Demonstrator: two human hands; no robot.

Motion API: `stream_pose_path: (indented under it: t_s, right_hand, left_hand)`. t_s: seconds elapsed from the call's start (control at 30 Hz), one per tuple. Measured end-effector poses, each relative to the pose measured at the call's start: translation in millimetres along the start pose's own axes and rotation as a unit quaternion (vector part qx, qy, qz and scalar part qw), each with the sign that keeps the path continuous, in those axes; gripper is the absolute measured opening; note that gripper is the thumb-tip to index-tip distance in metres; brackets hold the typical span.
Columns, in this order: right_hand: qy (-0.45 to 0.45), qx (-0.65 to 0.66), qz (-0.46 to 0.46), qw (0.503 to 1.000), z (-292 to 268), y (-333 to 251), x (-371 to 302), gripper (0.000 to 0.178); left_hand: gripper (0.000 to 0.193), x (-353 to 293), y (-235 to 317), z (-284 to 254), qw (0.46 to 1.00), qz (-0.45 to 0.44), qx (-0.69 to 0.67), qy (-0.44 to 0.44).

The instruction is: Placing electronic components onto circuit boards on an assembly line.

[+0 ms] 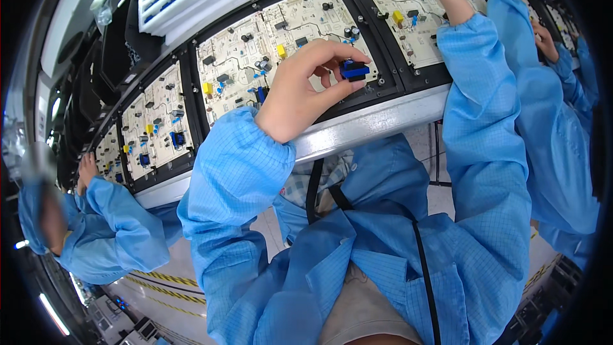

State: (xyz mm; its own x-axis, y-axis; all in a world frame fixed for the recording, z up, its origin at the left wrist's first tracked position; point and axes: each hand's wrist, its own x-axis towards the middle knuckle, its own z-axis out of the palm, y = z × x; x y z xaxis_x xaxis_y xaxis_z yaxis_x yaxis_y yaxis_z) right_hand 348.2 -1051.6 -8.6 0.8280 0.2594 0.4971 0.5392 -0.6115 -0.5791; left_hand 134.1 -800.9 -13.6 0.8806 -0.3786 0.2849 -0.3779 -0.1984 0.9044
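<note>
Now the left hand [297,92] pinches a small blue part [354,70] in its fingertips, over the right edge of the middle board [281,38]. The part's long side lies left to right, almost flat. The right hand reaches up past the picture's top, so I cannot tell its grip.

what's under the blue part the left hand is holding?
The left hand pinches the blue component over the lower right corner of a pale circuit board, near its black carrier frame. The spot directly beneath is covered by the part and fingers.
</note>
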Motion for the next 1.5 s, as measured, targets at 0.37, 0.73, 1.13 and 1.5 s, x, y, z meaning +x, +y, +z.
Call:
stream_pose_path:
  t_s: [0.37, 0.73, 1.13, 1.5]
  right_hand:
    - [-0.034, -0.063, -0.012, 0.997, -11, 23, -3, 0.015]
    - [-0.003, -0.086, -0.055, 0.995, -14, 46, -3, 0.014]
    - [-0.017, -0.039, -0.066, 0.997, -12, 44, -2, 0.013]
    - [0.003, -0.036, -0.082, 0.996, -12, 45, -6, 0.011]
  left_hand:
    - [0.028, 2, 4, 2, 0.997, -0.078, 0.006, -0.003]
    - [0.046, 31, -21, 23, 0.864, 0.131, 0.485, -0.006]
    - [0.052, 21, -19, 16, 0.855, 0.107, 0.507, -0.021]
    - [0.029, 48, -19, -9, 0.865, 0.123, 0.475, -0.109]
